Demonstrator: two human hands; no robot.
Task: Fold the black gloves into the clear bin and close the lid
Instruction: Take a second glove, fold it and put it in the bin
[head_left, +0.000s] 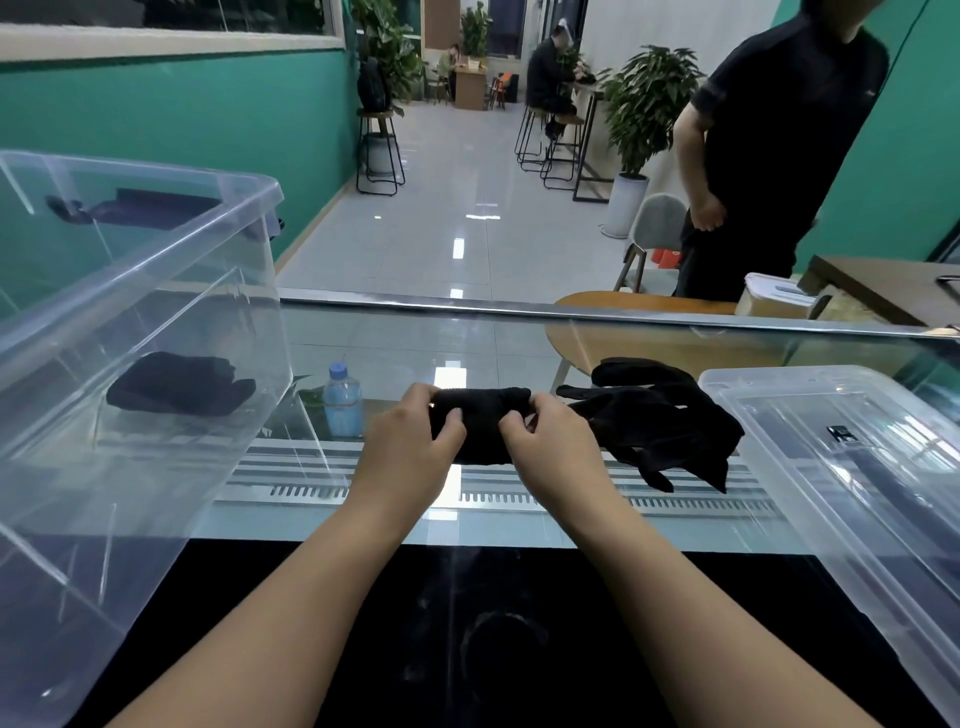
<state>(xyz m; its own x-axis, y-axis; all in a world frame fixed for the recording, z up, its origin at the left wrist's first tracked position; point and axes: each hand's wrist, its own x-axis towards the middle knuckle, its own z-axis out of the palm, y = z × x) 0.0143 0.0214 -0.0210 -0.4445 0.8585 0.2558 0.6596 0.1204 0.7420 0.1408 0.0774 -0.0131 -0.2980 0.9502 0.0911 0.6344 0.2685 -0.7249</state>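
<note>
A folded black glove (480, 423) lies on the glass counter at the centre. My left hand (410, 441) grips its left end and my right hand (550, 441) grips its right end, thumbs on top. A loose pile of black gloves (660, 415) lies just to the right, fingers spread. The clear bin (156, 291) stands at the left, lid off, with one folded black glove (182, 387) on its floor. The clear lid (841, 441) lies flat at the right.
A water bottle (343, 400) with a blue cap shows beneath the glass counter (467, 525), beside the bin. A person in dark clothes (769, 156) stands beyond the counter at the right. A round wooden table (649, 306) and chair are behind the counter's metal edge.
</note>
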